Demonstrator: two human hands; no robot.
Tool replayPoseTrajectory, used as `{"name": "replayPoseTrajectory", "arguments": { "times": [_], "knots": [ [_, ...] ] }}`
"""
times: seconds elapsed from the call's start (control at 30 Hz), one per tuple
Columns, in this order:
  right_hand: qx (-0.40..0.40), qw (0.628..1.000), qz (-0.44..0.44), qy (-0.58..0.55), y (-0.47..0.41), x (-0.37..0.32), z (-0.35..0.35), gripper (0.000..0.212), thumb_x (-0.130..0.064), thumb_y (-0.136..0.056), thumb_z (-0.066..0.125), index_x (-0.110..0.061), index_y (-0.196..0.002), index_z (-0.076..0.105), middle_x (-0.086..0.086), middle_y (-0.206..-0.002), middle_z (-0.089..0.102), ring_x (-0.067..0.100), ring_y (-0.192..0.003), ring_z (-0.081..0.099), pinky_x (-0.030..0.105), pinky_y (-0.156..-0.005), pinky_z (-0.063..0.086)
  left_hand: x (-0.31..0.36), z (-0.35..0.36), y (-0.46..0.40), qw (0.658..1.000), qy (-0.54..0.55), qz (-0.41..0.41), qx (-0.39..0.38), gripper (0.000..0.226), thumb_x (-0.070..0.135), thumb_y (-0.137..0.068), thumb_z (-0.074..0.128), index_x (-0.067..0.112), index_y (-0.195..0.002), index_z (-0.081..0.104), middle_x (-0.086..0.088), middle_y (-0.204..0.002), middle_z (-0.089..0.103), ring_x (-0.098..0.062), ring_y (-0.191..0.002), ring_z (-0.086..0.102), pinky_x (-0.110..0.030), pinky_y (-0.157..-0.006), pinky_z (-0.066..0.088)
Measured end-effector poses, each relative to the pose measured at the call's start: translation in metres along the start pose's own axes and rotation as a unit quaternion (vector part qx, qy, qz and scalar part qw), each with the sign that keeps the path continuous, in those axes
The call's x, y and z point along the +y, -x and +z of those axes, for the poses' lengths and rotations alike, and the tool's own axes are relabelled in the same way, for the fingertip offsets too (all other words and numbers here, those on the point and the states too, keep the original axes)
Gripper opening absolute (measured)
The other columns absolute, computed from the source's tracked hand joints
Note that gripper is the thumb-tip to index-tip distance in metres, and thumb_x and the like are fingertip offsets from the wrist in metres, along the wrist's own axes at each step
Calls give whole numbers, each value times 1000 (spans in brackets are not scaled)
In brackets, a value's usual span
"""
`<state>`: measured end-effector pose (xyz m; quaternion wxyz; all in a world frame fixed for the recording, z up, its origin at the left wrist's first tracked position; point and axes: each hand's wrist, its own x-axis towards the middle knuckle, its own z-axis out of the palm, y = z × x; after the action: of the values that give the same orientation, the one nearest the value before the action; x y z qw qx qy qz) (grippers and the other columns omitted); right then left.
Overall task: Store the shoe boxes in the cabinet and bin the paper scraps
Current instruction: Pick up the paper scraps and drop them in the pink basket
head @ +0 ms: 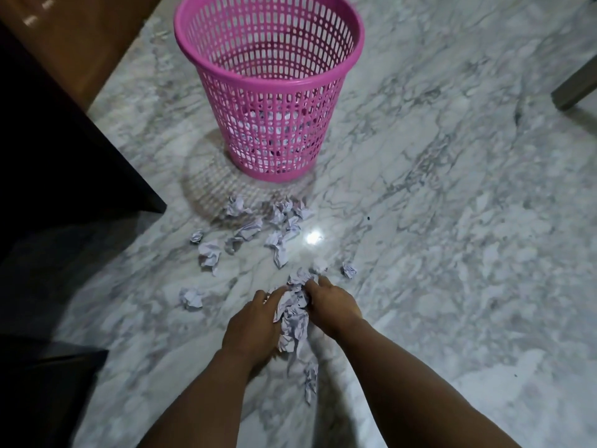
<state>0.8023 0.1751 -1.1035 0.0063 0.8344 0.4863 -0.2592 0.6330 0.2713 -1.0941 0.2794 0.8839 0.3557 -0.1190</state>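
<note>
Head view: both hands are low over the grey-veined white marble floor [452, 189], gathering a bunch of crumpled white paper scraps [292, 321] between them. The left hand [250, 321] presses against the left side of the bunch with its fingers curled round it. The right hand [329, 300] closes on the right side, fingertips bent down onto the paper at the far end. The bunch touches the floor, and one trailing crumpled scrap [310, 381] lies just behind it.

More loose crumpled paper scraps [258, 231] lie scattered on the floor between the hands and the pink perforated plastic waste basket [269, 88]. The basket stands upright on the floor, well apart from the hands. White paper shows through its lower mesh.

A dark wooden cabinet edge [64, 150] borders the left side.
</note>
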Motion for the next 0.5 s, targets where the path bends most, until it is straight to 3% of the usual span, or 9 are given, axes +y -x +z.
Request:
{"name": "replayPoseTrajectory", "arguments": {
  "times": [0.1,0.17,0.27,0.33,0.4,0.5],
  "knots": [
    [6,1000,2,-5,-5,3,-10,31,-36,-98,51,-18,-123,51,11,-118,60,38,-100,65,40,-75,50,3,-9,-1,999,16,-3,27,97,34,-94,53,49,-152,-22,-1,-128,50,-25,-83,62,-34,-60,47],
    [22,1000,3,-14,-9,3,-17,29,-34,-98,50,-17,-121,51,11,-115,62,38,-100,65,39,-74,49,4,-13,-6,998,36,-13,39,100,36,-94,56,48,-151,-25,-5,-137,50,-29,-93,65,-36,-64,50],
    [36,998,10,-55,-9,3,-32,20,-33,-95,54,-18,-108,51,8,-103,63,34,-91,63,36,-67,43,3,-20,-12,997,53,-22,52,81,38,-93,55,42,-157,6,1,-143,47,-28,-111,62,-39,-80,53],
    [45,991,24,-125,-7,-2,-47,16,-32,-91,58,-20,-97,50,4,-88,62,28,-78,60,37,-64,45,5,-32,-18,993,79,-25,89,54,33,-92,53,35,-144,38,4,-133,53,-28,-112,61,-38,-83,51],
    [81,964,49,-249,-5,-13,-66,16,-30,-84,63,-25,-88,48,1,-69,61,24,-62,57,40,-60,48,17,-53,-27,979,137,-36,147,34,28,-89,52,29,-123,53,4,-115,60,-28,-103,61,-38,-79,51],
    [207,895,39,-392,-15,-37,-116,19,-27,-79,66,-24,-83,48,3,-56,60,24,-50,62,43,-53,51,45,-106,-47,922,271,-13,275,21,26,-79,46,20,-97,55,2,-83,58,-33,-80,58,-34,-62,41]
  ]
}}
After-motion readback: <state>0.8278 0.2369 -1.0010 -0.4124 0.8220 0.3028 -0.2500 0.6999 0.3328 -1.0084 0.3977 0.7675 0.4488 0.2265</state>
